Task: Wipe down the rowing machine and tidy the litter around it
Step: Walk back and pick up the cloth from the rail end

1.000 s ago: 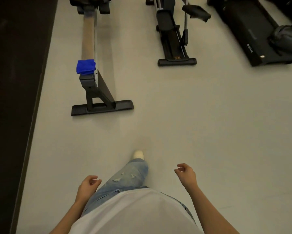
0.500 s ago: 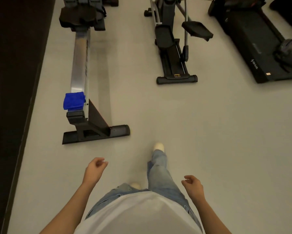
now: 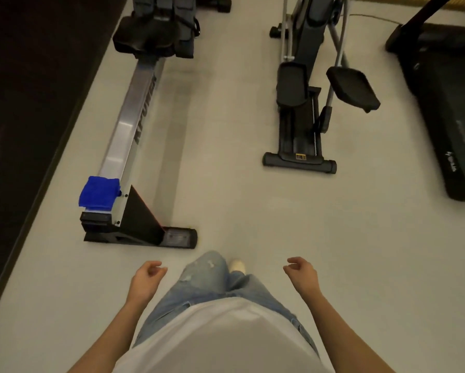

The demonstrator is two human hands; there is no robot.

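The blue cloth [image 3: 99, 194] lay on the near end of the rowing machine [image 3: 130, 122], ahead-left of the left hand [image 3: 145, 279], the nearer grip. It and the right hand [image 3: 302, 275] hung loosely curled, empty.

Folded blue cloth [image 3: 99, 194] lies on the rowing machine [image 3: 134, 117] rail's near end

The long silver metal rail of the rowing machine [image 3: 129, 122] looked smooth and brushed, with a dull sheen along its top. The folded bright-blue cloth [image 3: 99, 193] lying on it was soft, napped fabric, fully matt. The black rear foot [image 3: 145, 238] looked like matt plastic. The pale grey floor [image 3: 279, 224] was smooth and faintly glossy. The light-blue jeans [image 3: 204, 281] were worn, frayed denim.
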